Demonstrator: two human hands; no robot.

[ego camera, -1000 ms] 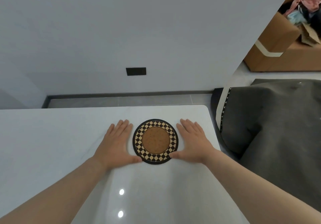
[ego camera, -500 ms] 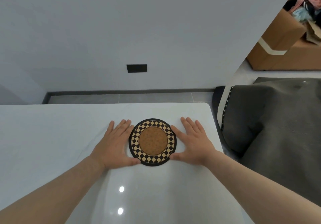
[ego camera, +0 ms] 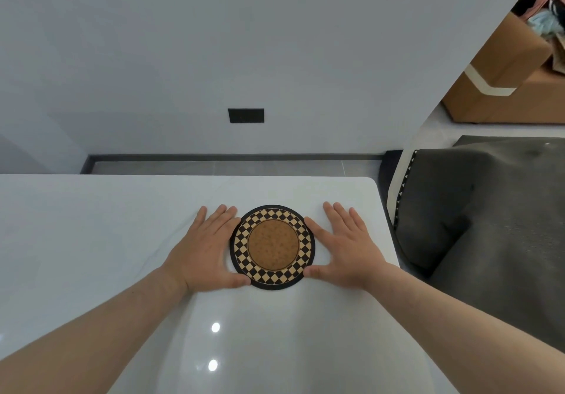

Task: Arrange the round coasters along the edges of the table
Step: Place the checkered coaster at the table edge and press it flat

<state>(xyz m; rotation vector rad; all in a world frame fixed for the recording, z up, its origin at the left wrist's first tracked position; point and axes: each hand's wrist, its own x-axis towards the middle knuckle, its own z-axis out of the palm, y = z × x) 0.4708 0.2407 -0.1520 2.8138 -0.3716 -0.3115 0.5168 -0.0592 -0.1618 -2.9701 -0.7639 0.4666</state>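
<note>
Flanking one round coaster [ego camera: 273, 247] on white table [ego camera: 91, 225], left hand [ego camera: 204, 253], right hand [ego camera: 345, 251], fingers flat, spread.

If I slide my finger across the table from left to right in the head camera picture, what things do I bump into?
Left hand → round coaster → right hand → the table edge → dark grey seat.
</note>
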